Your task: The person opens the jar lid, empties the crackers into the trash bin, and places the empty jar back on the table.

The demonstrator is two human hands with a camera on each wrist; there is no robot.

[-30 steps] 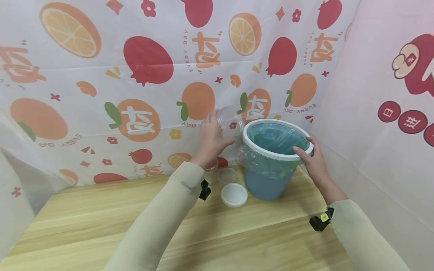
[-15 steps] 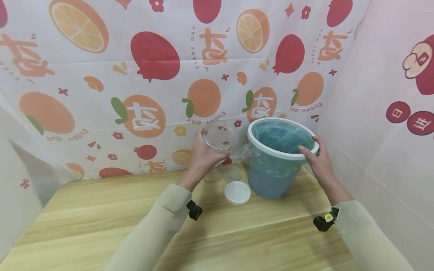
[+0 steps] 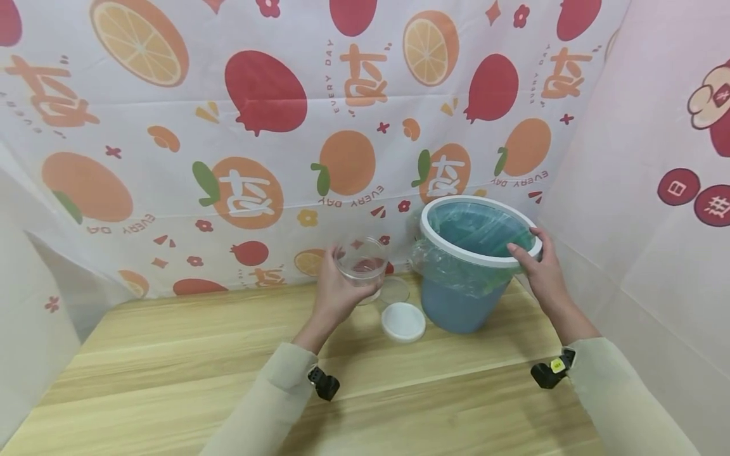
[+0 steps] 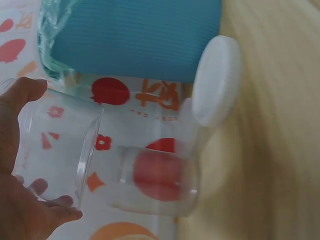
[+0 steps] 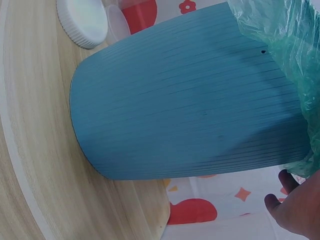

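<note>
My left hand [image 3: 336, 288] grips a clear plastic jar [image 3: 362, 261], its thumb and fingers around the side. Seen from the left wrist, the held jar [image 4: 60, 145] has nothing inside. A second clear jar [image 4: 157, 182] stands on the table, mostly hidden behind the left hand in the head view. My right hand [image 3: 542, 272] holds the white rim [image 3: 481, 256] of a blue trash bin [image 3: 459, 304], thumb over the rim and fingers outside. A green plastic bag [image 3: 462, 275] lines the bin and hangs over its outer wall.
A white ribbed lid [image 3: 403, 322] lies hollow side up in front of the bin. Behind it is a clear round disc [image 3: 395, 290]. The wooden table [image 3: 199, 367] ends at a fruit-print cloth [image 3: 256, 190] at the back, with a pale cloth wall [image 3: 616, 272] on the right.
My left hand has moved down and left, away from the bin's rim, and the tilted jar has turned upright. The right hand keeps its hold on the rim. The head view has shifted slightly.
</note>
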